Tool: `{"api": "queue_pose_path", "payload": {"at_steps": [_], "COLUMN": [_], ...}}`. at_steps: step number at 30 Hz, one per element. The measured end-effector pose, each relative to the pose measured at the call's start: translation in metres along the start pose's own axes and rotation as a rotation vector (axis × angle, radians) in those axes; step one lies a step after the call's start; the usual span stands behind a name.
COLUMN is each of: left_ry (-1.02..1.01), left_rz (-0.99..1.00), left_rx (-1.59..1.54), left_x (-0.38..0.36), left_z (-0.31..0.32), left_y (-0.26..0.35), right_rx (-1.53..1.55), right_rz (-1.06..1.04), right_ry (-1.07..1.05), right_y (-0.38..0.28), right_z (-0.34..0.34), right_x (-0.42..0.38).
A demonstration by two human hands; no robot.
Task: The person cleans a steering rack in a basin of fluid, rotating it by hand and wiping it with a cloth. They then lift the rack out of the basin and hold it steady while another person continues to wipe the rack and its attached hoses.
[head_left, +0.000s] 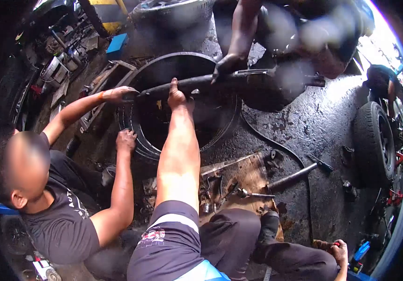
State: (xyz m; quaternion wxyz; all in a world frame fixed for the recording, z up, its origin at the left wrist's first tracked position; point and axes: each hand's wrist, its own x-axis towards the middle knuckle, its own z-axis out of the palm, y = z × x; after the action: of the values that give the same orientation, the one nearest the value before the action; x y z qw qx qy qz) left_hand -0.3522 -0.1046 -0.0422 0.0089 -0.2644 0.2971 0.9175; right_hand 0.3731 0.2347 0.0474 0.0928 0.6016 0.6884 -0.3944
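My left hand (pixel 181 99) reaches forward, closed around a long dark tubular part (pixel 201 81) with its thumb up. A co-worker's hand (pixel 232 65) grips this part from above, to the right of mine. The hand of a person at left (pixel 119 93) is at its left end. Beneath the part lies a large tyre (pixel 138 140) on its side. That person's other hand (pixel 126 139) rests at the tyre's left edge. At lower right, by my knee, my right hand (pixel 340 253) is closed around something with a red end (pixel 336 244); the rest is mostly hidden.
On a worn wooden board (pixel 239 175) lie several tools, among them a wrench (pixel 253 193). A metal bar (pixel 292 175) and a cable (pixel 276 143) cross the wet floor. A wheel (pixel 374 143) stands at right. A blue box (pixel 116 43) sits among clutter at upper left.
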Motion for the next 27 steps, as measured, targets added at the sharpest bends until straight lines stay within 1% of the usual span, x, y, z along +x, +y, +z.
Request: {"api": "queue_pose_path", "payload": {"at_steps": [1, 2, 3, 5, 6, 7, 9, 10, 11, 12, 14, 16, 18, 19, 20, 22, 24, 26, 27], "left_ry": [-0.072, -0.124, -0.122, -0.19, -0.264, -0.217, -0.273, -0.287, -0.302, -0.317, -0.316, -0.34, -0.176, -0.095, 0.073, 0.253, 0.129, 0.136, 0.113], "left_rz": [0.02, 0.034, 0.042, 0.066, 0.083, 0.093, 0.063, 0.05, 0.036, 0.023, 0.028, 0.01, -0.003, 0.039, 0.051, 0.054, 0.022, -0.001, -0.007], "left_rx": [-0.018, 0.001, 0.041, -0.019, -0.124, -0.144, -0.115, -0.108, -0.102, -0.096, -0.065, -0.039, 0.025, -0.002, 0.019, 0.09, 0.174, 0.165, 0.192], "left_x": [0.009, 0.025, 0.044, 0.039, 0.025, 0.044, 0.057, 0.055, 0.052, 0.05, 0.058, 0.061, 0.057, 0.056, 0.055, 0.045, 0.043, 0.072, 0.094], "left_z": [-0.005, -0.013, -0.019, -0.017, -0.006, -0.008, -0.01, -0.008, -0.006, -0.004, -0.005, -0.006, -0.004, 0.001, 0.007, 0.017, 0.005, -0.016, -0.029], "left_y": [-0.002, -0.002, 0.001, 0.008, 0.013, 0.014, 0.026, 0.027, 0.029, 0.031, 0.032, 0.031, 0.028, 0.024, 0.021, 0.015, 0.001, -0.014, -0.019], "right_rx": [-0.061, -0.139, -0.172, -0.208, -0.219, -0.223, -0.214, -0.216, -0.223, -0.211, -0.185, -0.152, -0.12, -0.179, -0.238, -0.252, -0.273, -0.195, -0.208], "right_rz": [-0.036, -0.021, -0.047, -0.07, -0.015, 0.037, 0.044, 0.064, -0.016, 0.023, 0.072, 0.042, 0.01, 0.017, 0.026, 0.005, -0.018, 0.05, 0.054], "right_ry": [-0.011, -0.018, -0.018, -0.029, -0.028, -0.022, -0.005, 0.007, 0.0, 0.016, -0.021, -0.045, -0.067, -0.046, -0.024, -0.025, -0.038, -0.045, -0.054], "right_y": [0.012, 0.02, 0.04, 0.061, 0.058, 0.044, 0.021, 0.019, 0.024, 0.023, 0.018, 0.033, 0.039, 0.042, 0.044, 0.058, 0.067, 0.053, 0.061], "right_z": [-0.003, -0.008, -0.012, -0.017, -0.018, -0.014, -0.006, -0.005, -0.003, -0.004, -0.002, -0.005, -0.006, -0.008, -0.009, -0.013, -0.015, -0.015, -0.021], "right_x": [0.002, 0.004, 0.011, 0.02, 0.018, 0.013, 0.008, 0.004, 0.007, 0.005, 0.0, 0.003, 0.001, 0.001, -0.001, 0.003, 0.005, -0.005, -0.002]}}
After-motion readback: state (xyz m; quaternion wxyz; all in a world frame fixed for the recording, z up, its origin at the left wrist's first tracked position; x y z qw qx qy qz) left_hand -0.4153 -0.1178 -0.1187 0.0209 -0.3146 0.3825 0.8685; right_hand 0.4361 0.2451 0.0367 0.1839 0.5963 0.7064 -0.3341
